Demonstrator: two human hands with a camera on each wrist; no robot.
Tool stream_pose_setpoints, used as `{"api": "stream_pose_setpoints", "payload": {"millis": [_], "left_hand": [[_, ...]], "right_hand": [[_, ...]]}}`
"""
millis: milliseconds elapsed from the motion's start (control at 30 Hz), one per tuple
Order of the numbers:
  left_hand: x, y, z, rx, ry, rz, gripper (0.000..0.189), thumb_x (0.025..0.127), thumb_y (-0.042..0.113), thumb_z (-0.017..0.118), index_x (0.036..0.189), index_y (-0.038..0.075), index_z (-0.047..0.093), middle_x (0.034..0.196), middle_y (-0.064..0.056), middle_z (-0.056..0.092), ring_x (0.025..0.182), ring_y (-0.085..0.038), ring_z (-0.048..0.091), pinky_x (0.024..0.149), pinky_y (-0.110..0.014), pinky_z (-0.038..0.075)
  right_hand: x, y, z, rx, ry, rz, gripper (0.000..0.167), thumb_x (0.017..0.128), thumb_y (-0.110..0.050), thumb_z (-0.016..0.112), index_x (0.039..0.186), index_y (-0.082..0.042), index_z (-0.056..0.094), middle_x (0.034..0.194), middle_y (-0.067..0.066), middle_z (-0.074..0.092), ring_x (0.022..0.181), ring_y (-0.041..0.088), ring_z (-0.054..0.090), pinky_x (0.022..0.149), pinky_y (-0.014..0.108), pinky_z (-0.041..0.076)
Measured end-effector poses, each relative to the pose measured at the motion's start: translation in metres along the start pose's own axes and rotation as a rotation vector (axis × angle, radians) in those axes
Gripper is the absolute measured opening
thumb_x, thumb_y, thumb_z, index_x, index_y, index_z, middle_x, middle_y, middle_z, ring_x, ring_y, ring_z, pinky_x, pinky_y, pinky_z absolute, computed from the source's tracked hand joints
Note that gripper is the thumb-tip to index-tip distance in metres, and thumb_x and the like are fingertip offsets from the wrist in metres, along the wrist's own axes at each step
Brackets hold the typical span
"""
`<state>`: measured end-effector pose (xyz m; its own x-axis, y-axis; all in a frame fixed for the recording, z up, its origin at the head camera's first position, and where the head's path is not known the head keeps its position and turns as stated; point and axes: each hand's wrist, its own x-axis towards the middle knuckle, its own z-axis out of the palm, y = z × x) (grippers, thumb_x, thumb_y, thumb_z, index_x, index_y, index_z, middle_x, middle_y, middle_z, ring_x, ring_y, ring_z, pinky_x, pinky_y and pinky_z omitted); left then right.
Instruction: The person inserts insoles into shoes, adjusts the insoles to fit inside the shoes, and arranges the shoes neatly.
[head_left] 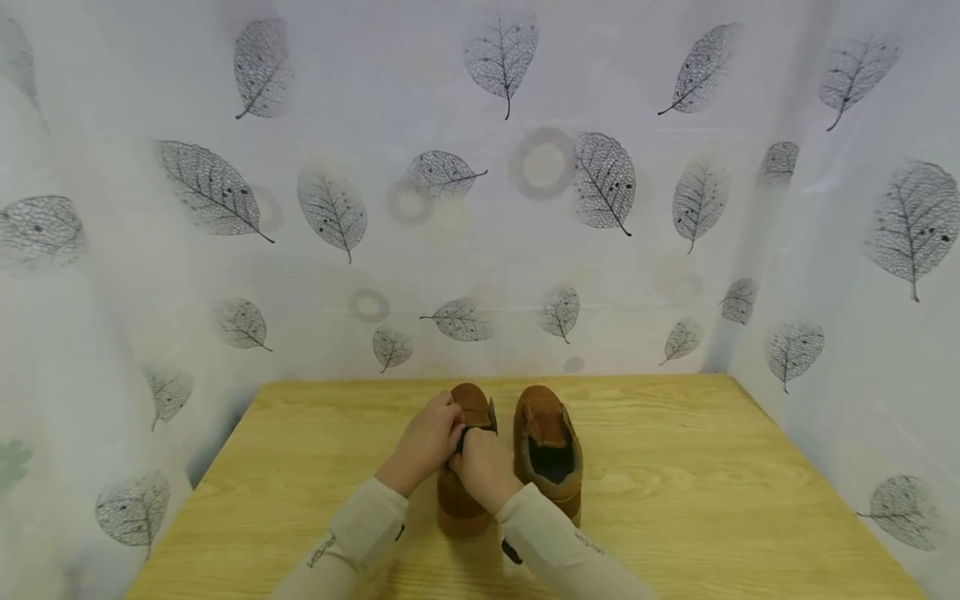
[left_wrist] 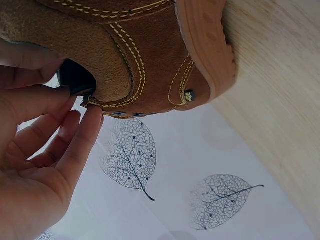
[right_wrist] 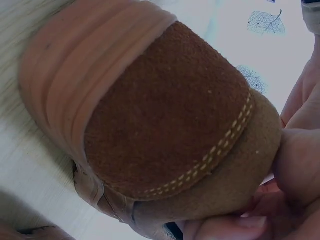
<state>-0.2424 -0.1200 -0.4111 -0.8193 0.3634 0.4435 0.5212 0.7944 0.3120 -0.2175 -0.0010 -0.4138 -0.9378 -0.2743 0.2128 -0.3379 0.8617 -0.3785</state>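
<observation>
Two brown leather shoes stand side by side, toes pointing away. Both hands are at the left shoe [head_left: 461,515]. My left hand [head_left: 424,440] pinches the edge of its opening near the eyelets; thumb and fingertips meet there in the left wrist view, beside dark lining. Over the opening, my right hand [head_left: 486,473] grips the shoe's collar, close to the left hand. The right wrist view shows the shoe's heel [right_wrist: 170,115] with yellow double stitching, and fingers curled at the collar rim. Part of the opening is hidden behind the hands.
The right shoe [head_left: 569,487] sits just right of the hands, its dark inside facing up. Both shoes are on a wood-grain table [head_left: 675,500]. A white leaf-print curtain [head_left: 480,250] hangs behind the table and along its sides.
</observation>
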Motion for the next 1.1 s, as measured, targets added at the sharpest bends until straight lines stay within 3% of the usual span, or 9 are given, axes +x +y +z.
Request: {"api": "stream_pose_setpoints", "payload": {"millis": [167, 367, 633, 767, 900, 1000, 1100], "left_hand": [[0.0, -0.001, 0.003, 0.009, 0.021, 0.008, 0.015, 0.085, -0.002, 0.068, 0.074, 0.004, 0.059, 0.076, -0.002, 0.043, 0.064, -0.015, 0.044, 0.056, -0.029, 0.044], [0.0, -0.002, 0.003, 0.01, 0.025, 0.014, 0.016, 0.084, -0.002, 0.069, 0.074, 0.004, 0.059, 0.075, -0.003, 0.042, 0.064, -0.016, 0.044, 0.056, -0.029, 0.043], [0.0, -0.002, 0.003, -0.002, 0.012, 0.007, 0.015, 0.085, -0.001, 0.068, 0.074, 0.005, 0.06, 0.076, -0.001, 0.042, 0.064, -0.014, 0.043, 0.057, -0.029, 0.043], [0.0, -0.001, 0.004, 0.005, 0.014, 0.012, 0.016, 0.084, -0.002, 0.069, 0.074, 0.005, 0.059, 0.076, -0.001, 0.041, 0.065, -0.014, 0.043, 0.057, -0.029, 0.043], [0.0, -0.001, 0.004, 0.013, 0.02, 0.015, 0.016, 0.083, -0.002, 0.069, 0.073, 0.005, 0.059, 0.075, -0.002, 0.04, 0.065, -0.015, 0.043, 0.057, -0.029, 0.043], [0.0, -0.001, 0.004, 0.014, 0.019, 0.01, 0.017, 0.083, -0.003, 0.069, 0.073, 0.004, 0.058, 0.075, -0.002, 0.04, 0.065, -0.015, 0.043, 0.056, -0.029, 0.043], [0.0, 0.0, 0.004, 0.015, 0.017, 0.005, 0.016, 0.083, -0.003, 0.069, 0.073, 0.004, 0.059, 0.075, -0.002, 0.04, 0.065, -0.016, 0.043, 0.056, -0.029, 0.043]], "right_hand": [[0.003, 0.002, 0.0, -0.014, -0.02, 0.004, 0.029, 0.082, -0.016, 0.074, 0.062, -0.008, 0.054, 0.061, 0.009, 0.058, 0.053, 0.021, 0.056, 0.043, 0.031, 0.042], [0.006, 0.001, -0.005, 0.015, -0.09, 0.067, 0.026, 0.081, -0.023, 0.078, 0.069, -0.007, 0.06, 0.073, 0.013, 0.064, 0.063, 0.025, 0.062, 0.048, 0.039, 0.049], [0.008, 0.002, -0.012, 0.012, -0.194, 0.103, 0.031, 0.081, -0.029, 0.078, 0.073, -0.005, 0.06, 0.067, 0.012, 0.059, 0.056, 0.02, 0.055, 0.045, 0.034, 0.042], [0.009, 0.004, -0.013, -0.003, -0.225, 0.101, 0.029, 0.082, -0.028, 0.077, 0.077, -0.004, 0.062, 0.071, 0.013, 0.062, 0.059, 0.021, 0.057, 0.046, 0.037, 0.045], [0.009, 0.007, -0.012, 0.012, -0.242, 0.09, 0.029, 0.081, -0.024, 0.077, 0.065, -0.008, 0.059, 0.062, 0.005, 0.057, 0.054, 0.016, 0.052, 0.045, 0.033, 0.042], [0.008, 0.01, -0.011, 0.082, -0.242, 0.074, 0.042, 0.08, -0.015, 0.076, 0.05, -0.014, 0.046, 0.048, -0.004, 0.041, 0.045, 0.01, 0.038, 0.04, 0.025, 0.03], [0.008, 0.012, -0.01, 0.134, -0.233, 0.049, 0.051, 0.079, -0.006, 0.072, 0.045, -0.017, 0.036, 0.041, -0.009, 0.027, 0.041, 0.007, 0.027, 0.038, 0.021, 0.02]]}}
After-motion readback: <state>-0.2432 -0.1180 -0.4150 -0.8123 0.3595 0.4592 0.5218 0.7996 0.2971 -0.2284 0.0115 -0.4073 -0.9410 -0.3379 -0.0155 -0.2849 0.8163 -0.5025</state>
